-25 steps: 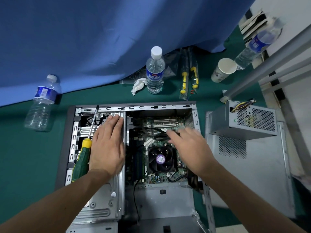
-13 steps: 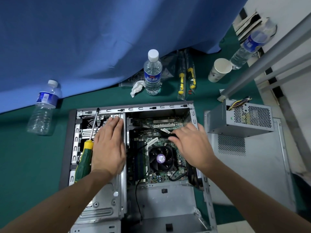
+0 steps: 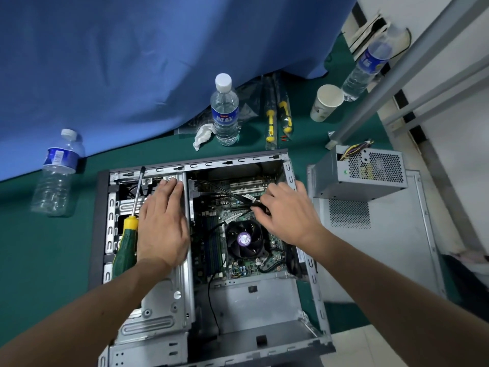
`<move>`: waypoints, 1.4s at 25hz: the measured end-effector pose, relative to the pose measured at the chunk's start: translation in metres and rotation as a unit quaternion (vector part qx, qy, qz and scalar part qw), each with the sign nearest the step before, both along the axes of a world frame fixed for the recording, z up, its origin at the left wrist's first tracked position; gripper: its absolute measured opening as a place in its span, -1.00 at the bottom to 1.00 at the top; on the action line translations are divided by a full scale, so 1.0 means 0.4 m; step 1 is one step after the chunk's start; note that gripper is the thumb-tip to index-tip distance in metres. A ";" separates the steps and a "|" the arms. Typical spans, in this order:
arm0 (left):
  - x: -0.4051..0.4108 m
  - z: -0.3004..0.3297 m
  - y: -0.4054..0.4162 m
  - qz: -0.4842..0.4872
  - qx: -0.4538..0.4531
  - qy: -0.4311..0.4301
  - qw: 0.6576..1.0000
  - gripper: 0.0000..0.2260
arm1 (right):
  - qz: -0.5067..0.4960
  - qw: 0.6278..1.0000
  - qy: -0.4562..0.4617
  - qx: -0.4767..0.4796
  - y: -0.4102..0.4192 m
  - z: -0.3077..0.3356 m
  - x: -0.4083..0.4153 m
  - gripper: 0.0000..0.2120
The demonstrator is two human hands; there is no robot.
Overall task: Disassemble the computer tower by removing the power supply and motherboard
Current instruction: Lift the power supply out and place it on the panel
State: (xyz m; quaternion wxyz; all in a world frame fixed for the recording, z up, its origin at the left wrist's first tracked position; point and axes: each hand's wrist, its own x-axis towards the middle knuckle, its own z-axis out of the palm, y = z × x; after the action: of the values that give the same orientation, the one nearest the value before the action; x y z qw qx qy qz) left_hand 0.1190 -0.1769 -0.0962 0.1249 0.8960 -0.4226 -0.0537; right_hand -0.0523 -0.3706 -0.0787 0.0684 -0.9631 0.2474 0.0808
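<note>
The open computer tower [image 3: 316, 295] lies on its side on the green mat. Inside it sits the green motherboard [image 3: 211, 250] with a black CPU fan [image 3: 244, 241]. My left hand [image 3: 161, 223] rests flat on the metal drive cage [image 3: 156, 305], fingers straight. My right hand [image 3: 289, 210] reaches over the board and pinches a black cable connector [image 3: 260, 207] above the fan. The grey power supply [image 3: 360, 172] stands outside the case, on the removed side panel [image 3: 383, 255] to the right.
A green and yellow screwdriver [image 3: 127, 234] lies on the drive cage beside my left hand. Water bottles stand at the left [image 3: 57, 173], back middle [image 3: 225, 112] and back right [image 3: 366, 67]. A paper cup [image 3: 326, 102], packaged screwdrivers [image 3: 276, 117], a crumpled tissue [image 3: 202, 135] and a blue curtain [image 3: 132, 62] line the back.
My right hand has shifted up and to the right over the board, and its fingers have closed on the black connector. My left hand has stayed flat on the drive cage.
</note>
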 end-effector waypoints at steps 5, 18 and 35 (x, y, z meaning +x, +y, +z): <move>-0.004 0.005 -0.002 0.001 -0.010 0.007 1.000 -0.47 | -0.004 1.000 0.011 0.002 0.001 -0.001 0.004 -0.53; -0.006 -0.001 -0.003 0.015 -0.039 0.025 0.999 -0.51 | -0.001 0.998 -0.053 0.023 -0.005 -0.011 -0.010 -0.60; -0.001 -0.014 -0.001 0.013 -0.039 0.001 0.999 -0.52 | 0.084 0.992 -0.081 -0.056 0.001 -0.016 0.003 -0.67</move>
State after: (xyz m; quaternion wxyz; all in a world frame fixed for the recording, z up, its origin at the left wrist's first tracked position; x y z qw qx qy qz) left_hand 0.1187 -0.1772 -0.1018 0.1603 0.8959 -0.4127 -0.0364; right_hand -0.0511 -0.3704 -0.0852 0.0270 -0.9862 0.1633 -0.0063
